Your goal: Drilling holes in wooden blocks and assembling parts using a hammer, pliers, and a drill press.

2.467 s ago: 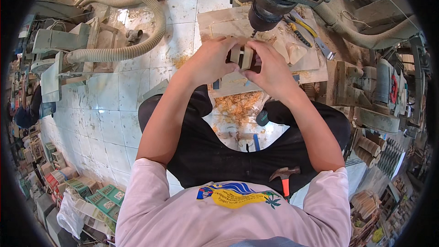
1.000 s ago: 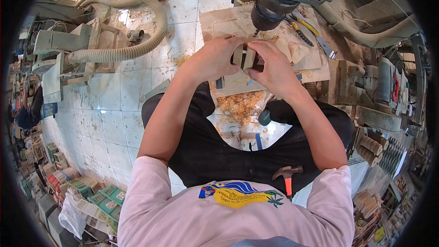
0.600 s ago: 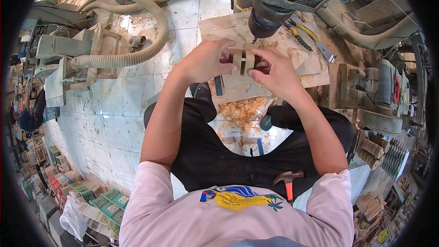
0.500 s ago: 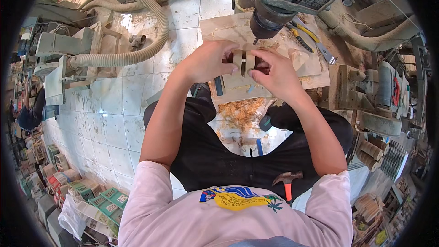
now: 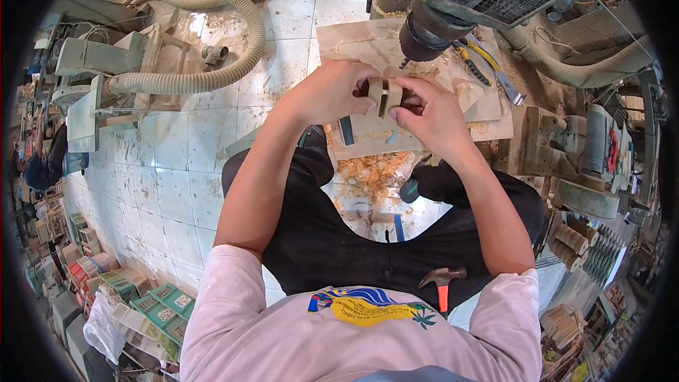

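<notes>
In front of the drill press chuck [image 5: 424, 37], my left hand [image 5: 342, 92] closes its thumb and fingers on a small wooden piece [image 5: 375, 90]. My right hand [image 5: 433, 107] pinches a matching wooden piece [image 5: 395, 96] beside it. The two pieces stand side by side with a narrow dark slot between them; whether they are joined cannot be made out. A drill bit [image 5: 404, 64] points down just beyond my fingers. Beneath my hands lies a wooden board [image 5: 368, 143] strewn with chips, with a dark flat strip [image 5: 346, 131] near its left edge.
A tool with yellow-and-black handles [image 5: 481, 60] lies at the board's far right. On my lap rests an orange-handled hammer [image 5: 443, 288]. Wood shavings [image 5: 371, 173] cover floor between my feet. A ribbed hose [image 5: 247, 35] curves at far left; a machine [image 5: 566, 141] stands right.
The two wooden pieces have come closer together and tilted slightly, so the slot between them looks narrower. The whole view has shifted a little. Both hands keep their hold.
</notes>
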`<state>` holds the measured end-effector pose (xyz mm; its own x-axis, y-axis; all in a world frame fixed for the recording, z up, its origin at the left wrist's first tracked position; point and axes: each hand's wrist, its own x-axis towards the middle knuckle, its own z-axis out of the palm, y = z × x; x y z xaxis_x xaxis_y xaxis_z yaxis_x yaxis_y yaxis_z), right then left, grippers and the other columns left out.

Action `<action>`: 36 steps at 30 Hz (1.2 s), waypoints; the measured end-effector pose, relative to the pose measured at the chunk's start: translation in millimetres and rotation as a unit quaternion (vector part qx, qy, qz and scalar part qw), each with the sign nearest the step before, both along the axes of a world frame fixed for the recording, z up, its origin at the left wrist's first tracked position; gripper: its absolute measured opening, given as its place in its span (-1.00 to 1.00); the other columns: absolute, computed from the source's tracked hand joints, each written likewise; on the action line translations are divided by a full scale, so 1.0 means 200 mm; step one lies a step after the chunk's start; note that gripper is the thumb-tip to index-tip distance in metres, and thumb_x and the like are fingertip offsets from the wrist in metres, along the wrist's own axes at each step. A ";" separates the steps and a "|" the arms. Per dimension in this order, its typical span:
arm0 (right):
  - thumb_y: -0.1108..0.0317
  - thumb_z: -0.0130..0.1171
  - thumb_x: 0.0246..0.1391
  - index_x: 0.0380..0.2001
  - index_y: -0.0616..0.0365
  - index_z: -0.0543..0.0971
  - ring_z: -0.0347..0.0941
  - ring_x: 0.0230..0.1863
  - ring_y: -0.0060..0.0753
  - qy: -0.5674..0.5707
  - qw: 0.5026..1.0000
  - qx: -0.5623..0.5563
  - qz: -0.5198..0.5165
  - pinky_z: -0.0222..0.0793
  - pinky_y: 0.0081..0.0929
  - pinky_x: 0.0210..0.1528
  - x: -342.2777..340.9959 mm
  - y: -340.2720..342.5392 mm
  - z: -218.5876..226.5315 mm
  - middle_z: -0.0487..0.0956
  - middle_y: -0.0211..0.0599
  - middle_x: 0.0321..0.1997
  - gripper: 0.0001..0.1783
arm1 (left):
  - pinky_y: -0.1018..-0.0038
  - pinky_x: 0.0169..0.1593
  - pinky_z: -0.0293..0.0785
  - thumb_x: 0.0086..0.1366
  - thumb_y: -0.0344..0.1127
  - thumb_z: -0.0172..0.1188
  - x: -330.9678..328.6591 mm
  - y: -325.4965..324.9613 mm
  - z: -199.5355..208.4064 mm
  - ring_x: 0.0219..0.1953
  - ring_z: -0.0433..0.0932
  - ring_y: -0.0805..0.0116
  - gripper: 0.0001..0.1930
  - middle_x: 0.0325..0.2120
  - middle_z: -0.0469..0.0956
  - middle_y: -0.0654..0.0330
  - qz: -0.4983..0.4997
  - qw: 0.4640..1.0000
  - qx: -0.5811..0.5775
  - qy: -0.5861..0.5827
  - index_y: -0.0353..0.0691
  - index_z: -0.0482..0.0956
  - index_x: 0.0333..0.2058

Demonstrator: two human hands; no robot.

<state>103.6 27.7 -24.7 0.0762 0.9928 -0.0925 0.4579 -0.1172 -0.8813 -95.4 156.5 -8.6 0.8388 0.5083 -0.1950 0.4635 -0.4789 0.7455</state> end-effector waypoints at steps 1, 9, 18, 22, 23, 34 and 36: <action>0.48 0.41 -0.01 0.11 0.28 0.60 0.71 -0.11 -0.24 0.003 1.000 0.005 -0.003 0.59 -0.41 -0.02 0.00 0.00 0.00 0.63 -0.12 0.02 -0.46 | 0.29 -0.08 0.58 0.13 -0.43 0.39 0.00 0.00 0.00 -0.25 0.66 0.12 -0.48 -0.26 0.67 -0.06 0.000 1.000 -0.002 0.000 -0.33 0.59 0.11; 0.50 0.39 -0.01 0.09 0.29 0.59 0.69 -0.08 -0.21 0.006 1.000 0.012 -0.012 0.60 -0.39 0.01 -0.01 0.01 0.02 0.60 -0.10 0.07 -0.47 | 0.28 -0.04 0.58 0.15 -0.40 0.40 0.00 0.01 -0.01 -0.22 0.65 0.07 -0.48 -0.20 0.67 -0.10 -0.002 1.000 0.017 0.004 -0.35 0.57 0.12; 0.47 0.39 -0.01 0.08 0.28 0.57 0.68 -0.07 -0.19 -0.002 1.000 0.005 -0.018 0.59 -0.37 0.02 -0.02 0.00 0.00 0.59 -0.08 0.05 -0.47 | 0.27 -0.02 0.58 0.15 -0.38 0.40 0.00 -0.01 0.00 -0.20 0.66 0.06 -0.46 -0.20 0.67 -0.09 0.004 1.000 0.024 0.006 -0.36 0.56 0.13; 0.45 0.40 -0.01 0.08 0.29 0.58 0.67 -0.10 -0.21 -0.012 1.000 0.003 -0.017 0.58 -0.36 0.00 -0.02 0.00 0.02 0.60 -0.08 0.00 -0.48 | 0.27 -0.02 0.57 0.16 -0.38 0.41 0.00 -0.02 0.03 -0.20 0.66 0.08 -0.45 -0.20 0.66 -0.08 0.007 1.000 0.009 0.023 -0.36 0.56 0.14; 0.44 0.40 -0.01 0.07 0.29 0.58 0.67 -0.11 -0.22 -0.012 1.000 0.003 -0.015 0.57 -0.36 -0.01 -0.02 0.00 0.02 0.61 -0.09 -0.02 -0.48 | 0.27 -0.02 0.57 0.16 -0.37 0.41 0.00 -0.02 0.03 -0.20 0.66 0.09 -0.44 -0.20 0.66 -0.07 0.012 1.000 0.005 0.022 -0.36 0.56 0.15; 0.43 0.40 -0.03 0.08 0.32 0.59 0.67 -0.12 -0.20 -0.012 1.000 0.023 -0.014 0.55 -0.35 -0.02 -0.01 0.01 -0.03 0.61 -0.10 0.00 -0.46 | 0.29 -0.04 0.55 0.15 -0.37 0.41 0.01 -0.01 0.05 -0.21 0.64 0.13 -0.44 -0.22 0.65 -0.05 0.005 1.000 0.006 0.025 -0.36 0.57 0.14; 0.43 0.40 -0.03 0.08 0.32 0.59 0.67 -0.12 -0.20 -0.017 0.999 0.026 -0.014 0.55 -0.35 -0.01 0.00 0.01 -0.03 0.61 -0.10 0.01 -0.46 | 0.30 -0.04 0.55 0.14 -0.38 0.41 0.01 -0.01 0.04 -0.22 0.63 0.13 -0.44 -0.23 0.65 -0.05 0.014 1.000 -0.010 0.009 -0.36 0.57 0.14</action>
<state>102.9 29.6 -30.5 0.1062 0.9936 -0.0371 0.4856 -0.0844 -0.8701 -93.6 153.7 -0.9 0.8201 0.5282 -0.2200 0.4903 -0.4507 0.7459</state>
